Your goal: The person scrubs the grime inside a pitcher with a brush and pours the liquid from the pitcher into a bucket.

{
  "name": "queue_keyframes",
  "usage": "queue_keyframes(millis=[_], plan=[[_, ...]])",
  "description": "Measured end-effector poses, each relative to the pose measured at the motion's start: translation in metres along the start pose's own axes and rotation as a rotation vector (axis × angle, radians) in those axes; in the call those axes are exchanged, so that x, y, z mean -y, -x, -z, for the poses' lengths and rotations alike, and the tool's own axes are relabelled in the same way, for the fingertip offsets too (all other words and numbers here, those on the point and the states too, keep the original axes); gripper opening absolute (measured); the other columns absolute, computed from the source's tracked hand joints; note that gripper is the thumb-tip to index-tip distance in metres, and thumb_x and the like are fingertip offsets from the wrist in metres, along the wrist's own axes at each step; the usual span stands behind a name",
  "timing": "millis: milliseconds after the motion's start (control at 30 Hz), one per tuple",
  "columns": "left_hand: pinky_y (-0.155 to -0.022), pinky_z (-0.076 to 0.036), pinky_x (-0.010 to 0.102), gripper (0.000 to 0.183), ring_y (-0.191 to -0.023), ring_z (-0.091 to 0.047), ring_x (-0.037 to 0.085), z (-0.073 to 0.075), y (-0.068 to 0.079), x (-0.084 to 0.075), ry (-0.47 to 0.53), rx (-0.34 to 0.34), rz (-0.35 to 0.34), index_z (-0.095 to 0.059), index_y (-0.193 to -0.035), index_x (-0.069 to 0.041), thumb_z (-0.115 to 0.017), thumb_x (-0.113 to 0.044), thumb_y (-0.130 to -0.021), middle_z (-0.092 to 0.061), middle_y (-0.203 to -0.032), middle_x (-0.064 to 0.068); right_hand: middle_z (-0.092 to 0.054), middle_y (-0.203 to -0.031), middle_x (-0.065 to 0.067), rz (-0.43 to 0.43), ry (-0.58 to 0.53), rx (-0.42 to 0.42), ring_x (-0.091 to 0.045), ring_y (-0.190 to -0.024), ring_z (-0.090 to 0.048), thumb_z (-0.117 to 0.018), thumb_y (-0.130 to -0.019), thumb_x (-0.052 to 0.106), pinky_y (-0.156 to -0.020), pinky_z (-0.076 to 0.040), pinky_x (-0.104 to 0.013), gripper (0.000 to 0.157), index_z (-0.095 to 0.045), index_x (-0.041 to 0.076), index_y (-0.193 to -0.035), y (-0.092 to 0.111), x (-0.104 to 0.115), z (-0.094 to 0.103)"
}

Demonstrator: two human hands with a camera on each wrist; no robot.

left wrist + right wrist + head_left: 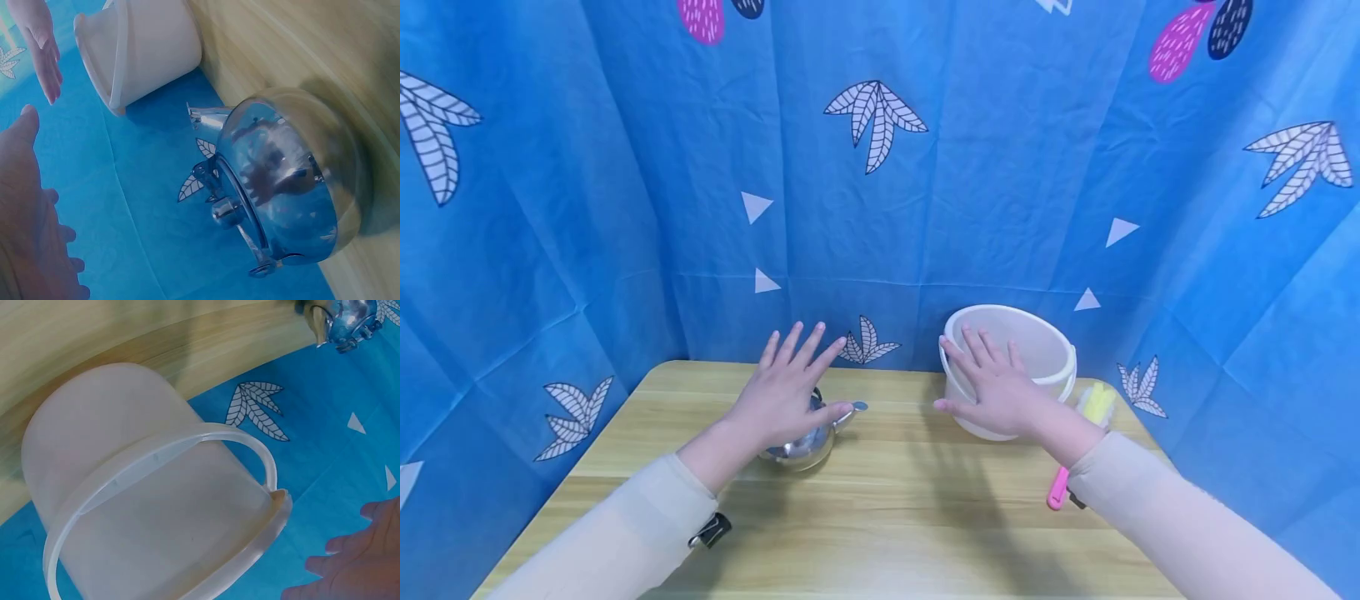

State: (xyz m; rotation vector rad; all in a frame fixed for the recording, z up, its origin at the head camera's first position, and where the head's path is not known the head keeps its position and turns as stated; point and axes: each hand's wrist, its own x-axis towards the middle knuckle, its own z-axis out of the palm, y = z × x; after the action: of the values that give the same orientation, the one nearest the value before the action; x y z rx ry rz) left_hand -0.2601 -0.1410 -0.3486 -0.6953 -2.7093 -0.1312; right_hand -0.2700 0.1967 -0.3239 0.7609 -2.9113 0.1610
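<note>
My left hand [790, 396] is held with fingers spread over a shiny metal kettle [805, 450], hiding much of it in the head view. The left wrist view shows the kettle's rounded body [281, 181], its spout and its lid knob, with the hand apart from it. On the right, my other hand [1000, 387] spreads its fingers in front of a white bucket [1052, 337] and overlaps it. The right wrist view has the bucket [125, 419] with its handle hanging across the side. Neither hand holds anything.
A brush with a pink handle [1057, 489] and a yellow head [1098, 403] lies right of the bucket, partly behind the right forearm. Blue patterned curtains [865, 233] surround the wooden table [880, 517] at the back and sides. A black clip [711, 530] hangs at the left sleeve.
</note>
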Motion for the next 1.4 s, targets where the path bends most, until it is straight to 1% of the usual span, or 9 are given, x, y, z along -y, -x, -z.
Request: queue_keyframes(millis=[167, 300, 433, 700, 767, 1000, 1067, 1267, 1400], plan=[[-0.120, 0.005, 0.062, 0.091, -0.152, 0.000, 0.040, -0.002, 0.003, 0.002, 0.010, 0.000, 0.004, -0.016, -0.162, -0.027, -0.047, -0.074, -0.091, -0.010, -0.167, 0.013, -0.005, -0.168, -0.015, 0.009, -0.017, -0.006, -0.039, -0.153, 0.000, -0.050, -0.090, 0.073, -0.117, 0.002, -0.069, 0.094, -0.015, 0.024, -0.162, 0.000, 0.003, -0.003], [-0.120, 0.005, 0.061, 0.091, -0.153, 0.001, 0.039, -0.004, 0.006, 0.003, 0.001, 0.018, 0.020, -0.015, -0.162, -0.028, -0.038, -0.079, -0.091, -0.010, -0.168, 0.011, -0.008, -0.167, -0.015, 0.033, -0.009, -0.002, -0.039, -0.153, -0.003, -0.043, -0.088, 0.081, -0.118, -0.002, -0.068, 0.097, -0.016, 0.025, -0.162, 0.001, 0.006, -0.006], [-0.120, 0.004, 0.062, 0.092, -0.153, 0.001, 0.039, -0.007, 0.009, 0.005, -0.004, 0.032, 0.027, -0.013, -0.162, -0.029, -0.033, -0.082, -0.090, -0.008, -0.168, 0.010, -0.007, -0.167, -0.014, 0.045, -0.012, 0.006, -0.039, -0.153, -0.003, -0.039, -0.086, 0.084, -0.119, -0.002, -0.066, 0.099, -0.015, 0.025, -0.162, 0.002, 0.010, -0.010], [-0.120, 0.005, 0.062, 0.091, -0.152, 0.000, 0.040, -0.011, 0.016, 0.011, 0.018, 0.016, 0.040, -0.016, -0.162, -0.027, -0.043, -0.077, -0.091, -0.009, -0.168, 0.011, -0.004, -0.167, -0.014, 0.049, -0.022, 0.007, -0.037, -0.153, -0.001, -0.049, -0.090, 0.075, -0.120, 0.000, -0.065, 0.094, -0.017, 0.024, -0.162, 0.001, 0.013, -0.014], [-0.120, 0.006, 0.061, 0.091, -0.152, 0.000, 0.040, -0.012, 0.017, 0.012, 0.019, 0.018, 0.046, -0.017, -0.162, -0.027, -0.043, -0.077, -0.091, -0.009, -0.168, 0.011, -0.004, -0.167, -0.014, 0.051, -0.023, 0.010, -0.037, -0.153, -0.001, -0.050, -0.090, 0.074, -0.120, 0.000, -0.064, 0.094, -0.016, 0.024, -0.162, 0.000, 0.014, -0.016], [-0.119, 0.004, 0.064, 0.092, -0.152, -0.004, 0.043, -0.017, 0.024, 0.016, 0.034, 0.019, 0.064, -0.019, -0.162, -0.026, -0.049, -0.075, -0.090, -0.011, -0.167, 0.012, -0.005, -0.167, -0.014, 0.065, -0.036, 0.010, -0.037, -0.153, -0.001, -0.041, -0.087, 0.082, -0.120, -0.001, -0.063, 0.097, -0.017, 0.026, -0.162, -0.001, 0.018, -0.019], [-0.119, 0.003, 0.064, 0.092, -0.152, -0.004, 0.043, -0.018, 0.027, 0.018, 0.034, 0.015, 0.068, -0.020, -0.162, -0.026, -0.049, -0.075, -0.090, -0.011, -0.167, 0.012, -0.003, -0.168, -0.014, 0.068, -0.036, 0.014, -0.036, -0.153, -0.001, -0.041, -0.087, 0.082, -0.120, -0.002, -0.063, 0.097, -0.016, 0.025, -0.162, -0.001, 0.019, -0.021], [-0.120, 0.004, 0.063, 0.092, -0.152, -0.003, 0.042, -0.021, 0.033, 0.022, 0.035, 0.016, 0.076, -0.020, -0.162, -0.025, -0.046, -0.077, -0.090, -0.012, -0.167, 0.012, -0.005, -0.167, -0.016, 0.089, -0.040, 0.007, -0.037, -0.153, -0.004, -0.052, -0.092, 0.070, -0.120, -0.003, -0.063, 0.091, -0.018, 0.023, -0.162, -0.001, 0.020, -0.029], [-0.120, 0.003, 0.063, 0.091, -0.152, -0.004, 0.042, -0.024, 0.036, 0.022, 0.044, 0.011, 0.075, -0.021, -0.161, -0.025, -0.048, -0.075, -0.091, -0.013, -0.167, 0.013, -0.003, -0.167, -0.015, 0.083, -0.037, 0.016, -0.036, -0.153, -0.002, -0.049, -0.091, 0.073, -0.121, -0.003, -0.061, 0.091, -0.015, 0.027, -0.162, 0.000, 0.021, -0.031]])
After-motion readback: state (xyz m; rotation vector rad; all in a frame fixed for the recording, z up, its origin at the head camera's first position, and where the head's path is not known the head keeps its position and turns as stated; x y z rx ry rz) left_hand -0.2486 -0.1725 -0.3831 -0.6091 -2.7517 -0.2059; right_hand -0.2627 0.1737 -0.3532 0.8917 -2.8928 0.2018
